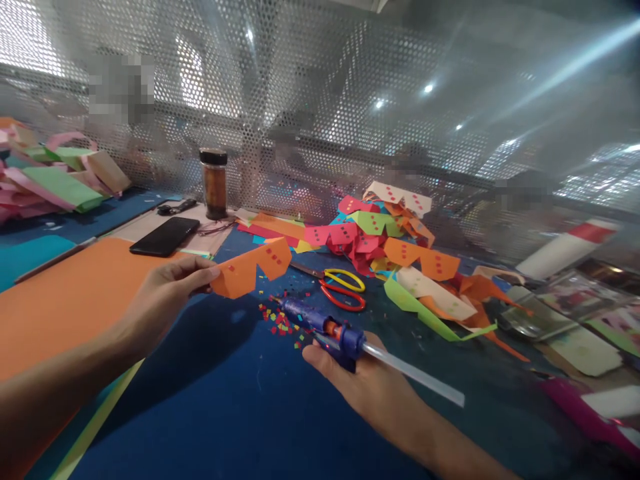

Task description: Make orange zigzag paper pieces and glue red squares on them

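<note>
Pinched by its left end, an orange paper mask [240,270] with small red squares is in my left hand [175,283], held above the blue table [210,400]. My right hand [360,380] is wrapped round a blue hot glue gun [310,317], whose nozzle points left, close to the mask's lower edge. From the gun's back sticks out a clear glue stick [415,373]. Tiny paper squares [280,323] in red, yellow and green lie scattered around and under the nozzle. Just beyond the gun are scissors [345,288] with one yellow and one red handle loop.
A heap of cut paper masks [370,227] lies at the back right. Orange paper sheets [80,287], a black phone [165,236] and a dark-capped jar [215,185] are on the left. Folded paper pieces [60,170] pile up far left; a perforated metal screen [300,87] stands behind.
</note>
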Demonstrator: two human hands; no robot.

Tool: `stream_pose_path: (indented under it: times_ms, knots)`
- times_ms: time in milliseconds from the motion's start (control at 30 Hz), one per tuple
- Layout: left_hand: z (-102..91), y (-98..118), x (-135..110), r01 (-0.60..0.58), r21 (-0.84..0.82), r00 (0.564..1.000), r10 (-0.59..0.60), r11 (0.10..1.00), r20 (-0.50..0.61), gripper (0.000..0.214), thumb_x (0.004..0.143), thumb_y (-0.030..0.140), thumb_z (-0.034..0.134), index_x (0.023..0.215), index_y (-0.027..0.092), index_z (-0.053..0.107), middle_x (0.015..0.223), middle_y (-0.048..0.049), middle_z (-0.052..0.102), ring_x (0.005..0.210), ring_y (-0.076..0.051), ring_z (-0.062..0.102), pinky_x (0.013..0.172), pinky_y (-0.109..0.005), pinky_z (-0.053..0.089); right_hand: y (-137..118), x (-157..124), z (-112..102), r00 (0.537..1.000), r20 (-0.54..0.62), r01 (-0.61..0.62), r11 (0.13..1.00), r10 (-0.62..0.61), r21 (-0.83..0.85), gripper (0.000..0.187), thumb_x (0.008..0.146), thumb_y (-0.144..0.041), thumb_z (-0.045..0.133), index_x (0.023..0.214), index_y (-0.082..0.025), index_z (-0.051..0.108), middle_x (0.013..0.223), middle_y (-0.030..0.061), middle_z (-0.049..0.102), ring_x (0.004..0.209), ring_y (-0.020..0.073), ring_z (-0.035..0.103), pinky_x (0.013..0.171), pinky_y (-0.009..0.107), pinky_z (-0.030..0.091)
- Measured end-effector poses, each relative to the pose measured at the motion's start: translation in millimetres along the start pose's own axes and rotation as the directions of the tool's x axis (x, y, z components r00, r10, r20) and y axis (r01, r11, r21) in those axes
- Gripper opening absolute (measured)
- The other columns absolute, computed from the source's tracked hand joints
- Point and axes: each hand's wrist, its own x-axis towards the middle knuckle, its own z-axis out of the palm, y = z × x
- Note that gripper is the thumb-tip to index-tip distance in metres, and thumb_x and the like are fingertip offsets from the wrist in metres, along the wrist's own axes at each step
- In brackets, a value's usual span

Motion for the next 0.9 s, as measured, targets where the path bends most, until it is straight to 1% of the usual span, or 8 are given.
stream_pose_path:
  times_ms: [100,200,300,367,433,567,733,900]
  knots:
    - [-0.1,-2,0,-0.04,0.09,0.996,0.033,0.995,0.078,0.02,0.078,0.044,0.074,0.078,0.024,0.074,0.078,0.0005,0.07,0.079,-0.018,0.063,0.075,-0.028,0.047,-6,-4,-1,0.996,-0.018,0.089,0.996,-0.089,-0.01,0.029,0.094,-0.048,0.058,0.076,-0.025,0.059,0.067,-0.0014,0.061,0.058,0.016,0.057,0.052,0.028,0.046]
    - [1.7,-1,-3,-0.058,0.141,0.993,0.043,0.988,0.109,0.019,0.079,0.042,0.073,0.075,0.024,0.073,0.076,0.0011,0.069,0.077,-0.018,0.061,0.074,-0.028,0.043,-4,-4,0,0.978,0.004,0.208,0.976,-0.208,-0.064,0.031,0.094,-0.043,0.06,0.072,-0.023,0.051,0.067,-0.0025,0.057,0.059,0.0139,0.054,0.055,0.027,0.043]
    - [5.1,3,-8,-0.062,0.193,0.989,0.035,0.979,0.141,0.021,0.079,0.045,0.071,0.076,0.024,0.072,0.076,0.0004,0.069,0.077,-0.019,0.06,0.073,-0.03,0.042,3,-3,3,0.907,0.008,0.418,0.901,-0.42,-0.119,0.024,0.094,-0.036,0.061,0.077,-0.022,0.05,0.069,-0.0031,0.056,0.06,0.0128,0.052,0.055,0.027,0.038]
    - [7.3,6,-12,-0.065,0.226,0.986,0.028,0.972,0.166,0.022,0.078,0.046,0.07,0.076,0.024,0.071,0.075,0.0,0.069,0.076,-0.02,0.061,0.071,-0.03,0.042,7,-2,5,0.877,0.034,0.478,0.865,-0.479,-0.152,0.015,0.094,-0.029,0.059,0.083,-0.022,0.052,0.073,-0.002,0.058,0.063,0.0134,0.053,0.057,0.027,0.037]
    - [8.8,9,-14,-0.079,0.248,0.98,0.031,0.965,0.194,0.022,0.078,0.046,0.07,0.075,0.024,0.071,0.075,0.0,0.068,0.076,-0.02,0.061,0.071,-0.031,0.043,7,-3,5,0.863,0.063,0.505,0.847,-0.502,-0.163,0.014,0.097,-0.027,0.051,0.085,-0.021,0.053,0.076,0.0003,0.06,0.066,0.0148,0.054,0.059,0.029,0.038]
    - [9.7,9,-16,-0.122,0.292,0.967,0.048,0.948,0.249,0.026,0.081,0.048,0.065,0.075,0.023,0.068,0.074,0.0001,0.065,0.073,-0.019,0.059,0.069,-0.031,0.041,2,-4,2,0.842,0.131,0.54,0.806,-0.524,-0.242,0.026,0.102,-0.032,0.04,0.084,-0.019,0.053,0.077,0.0036,0.061,0.067,0.0168,0.051,0.059,0.031,0.037]
    - [9.7,9,-17,-0.18,0.313,0.954,0.089,0.933,0.285,0.025,0.082,0.047,0.063,0.075,0.023,0.066,0.072,0.0009,0.061,0.069,-0.017,0.056,0.064,-0.03,0.04,4,-6,1,0.822,0.187,0.569,0.754,-0.538,-0.328,0.023,0.101,-0.032,0.046,0.086,-0.017,0.055,0.081,0.0057,0.061,0.069,0.0181,0.05,0.061,0.032,0.036]
    - [10.2,9,-19,-0.214,0.302,0.947,0.121,0.929,0.298,0.022,0.082,0.042,0.063,0.072,0.023,0.064,0.071,0.0019,0.06,0.069,-0.017,0.056,0.065,-0.029,0.04,6,-6,2,0.799,0.2,0.596,0.706,-0.566,-0.383,0.024,0.1,-0.035,0.051,0.085,-0.017,0.055,0.081,0.0051,0.062,0.068,0.0182,0.051,0.062,0.033,0.035]
